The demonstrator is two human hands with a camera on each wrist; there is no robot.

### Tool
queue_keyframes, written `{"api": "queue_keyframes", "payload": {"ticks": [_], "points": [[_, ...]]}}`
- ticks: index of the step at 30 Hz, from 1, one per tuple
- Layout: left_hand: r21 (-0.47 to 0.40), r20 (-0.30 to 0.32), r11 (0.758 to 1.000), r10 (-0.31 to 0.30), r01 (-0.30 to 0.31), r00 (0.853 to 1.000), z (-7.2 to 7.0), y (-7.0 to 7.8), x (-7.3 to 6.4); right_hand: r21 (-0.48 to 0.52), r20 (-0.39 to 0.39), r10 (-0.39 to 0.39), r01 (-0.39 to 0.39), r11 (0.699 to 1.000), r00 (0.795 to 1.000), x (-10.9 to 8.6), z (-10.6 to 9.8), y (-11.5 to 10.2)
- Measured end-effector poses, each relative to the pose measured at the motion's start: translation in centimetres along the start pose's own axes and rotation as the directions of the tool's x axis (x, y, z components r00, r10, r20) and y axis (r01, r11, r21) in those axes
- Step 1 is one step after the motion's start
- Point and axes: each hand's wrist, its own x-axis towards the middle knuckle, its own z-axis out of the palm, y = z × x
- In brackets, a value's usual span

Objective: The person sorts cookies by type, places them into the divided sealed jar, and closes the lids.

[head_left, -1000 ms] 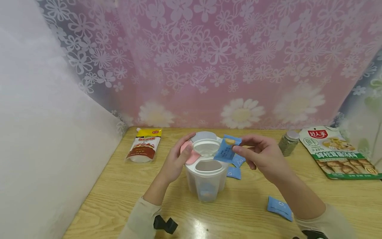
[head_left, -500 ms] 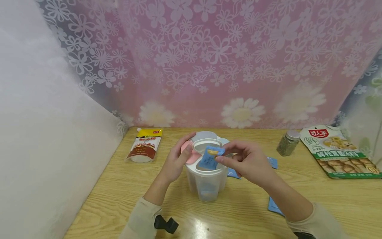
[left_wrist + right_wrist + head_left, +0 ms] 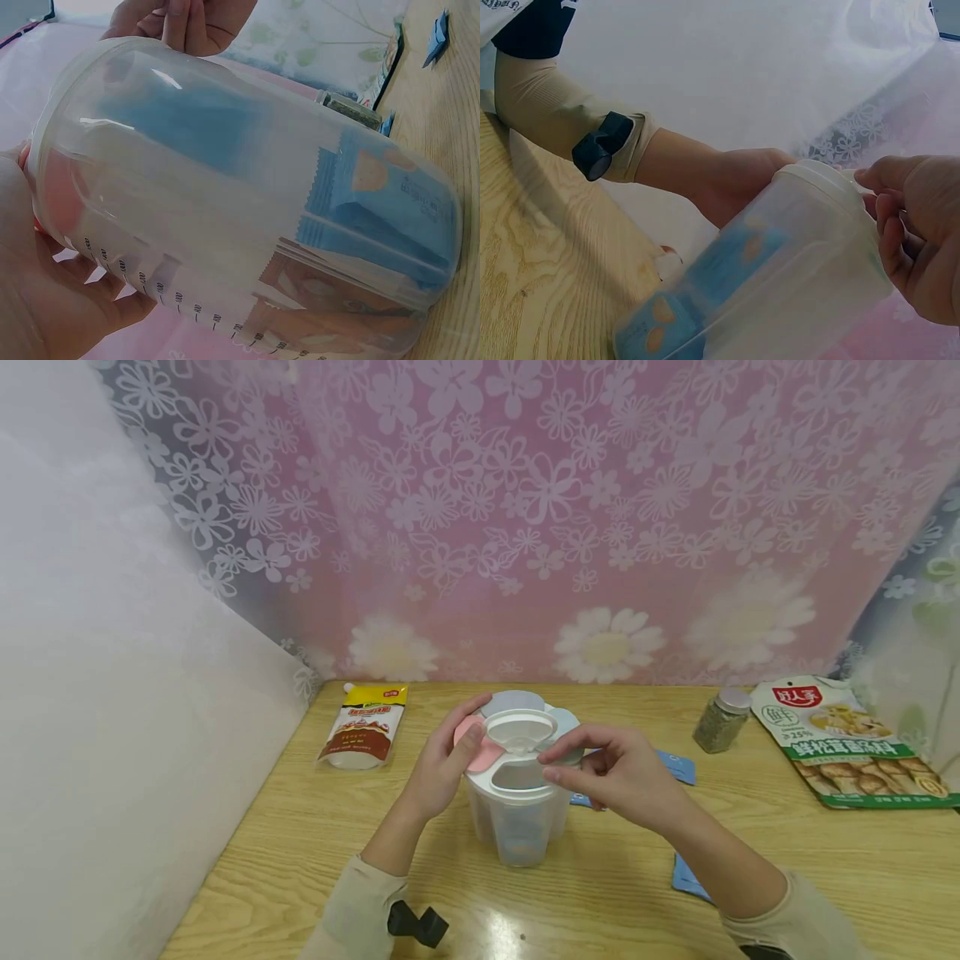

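Note:
A translucent food storage container (image 3: 522, 835) stands on the table, its round white lid carrying coloured flaps. The front flap (image 3: 521, 727) is raised over an opening. My left hand (image 3: 442, 768) grips the container's left side, thumb on the pink flap (image 3: 480, 747). Beside the opening is my right hand (image 3: 622, 781), thumb and forefinger parted with nothing between them. Through the wall in the left wrist view, a blurred blue packet (image 3: 184, 127) is high inside the compartment, above another blue packet (image 3: 382, 202) at the bottom. Brown packets (image 3: 322, 300) lie in a neighbouring compartment.
Blue packets (image 3: 678, 767) lie right of the container, one (image 3: 688, 878) partly behind my right forearm. A glass jar (image 3: 722, 722) and a large mushroom-print bag (image 3: 851, 743) are at the right. A red and yellow spouted pouch (image 3: 365, 727) lies at the left.
My right hand has carried a blue packet left to the opening and let go of it. The packet has dropped inside the container. My left hand has kept its grip.

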Motion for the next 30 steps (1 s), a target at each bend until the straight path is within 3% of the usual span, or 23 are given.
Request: {"api": "queue_keyframes", "payload": {"ticks": [10, 18, 24, 30], "points": [[-0.004, 0.003, 1.000, -0.017, 0.017, 1.000, 0.1, -0.1, 0.0, 0.144, 0.007, 0.049, -0.049, 0.988, 0.999, -0.8, -1.1, 0.7], [0.006, 0.004, 1.000, -0.017, 0.017, 1.000, 0.1, 0.0, 0.0, 0.270, -0.002, -0.087, 0.084, 0.959, 0.996, -1.7, -2.4, 2.4], [0.023, -0.018, 1.000, -0.018, 0.018, 1.000, 0.0, 0.0, 0.0, 0.208, -0.079, -0.094, 0.109, 0.972, 0.992, -1.8, -3.7, 3.9], [0.010, -0.013, 1.000, -0.001, 0.001, 1.000, 0.1, -0.1, 0.0, 0.075, -0.162, 0.079, -0.067, 0.995, 0.984, -1.5, -4.9, 6.3]]}}
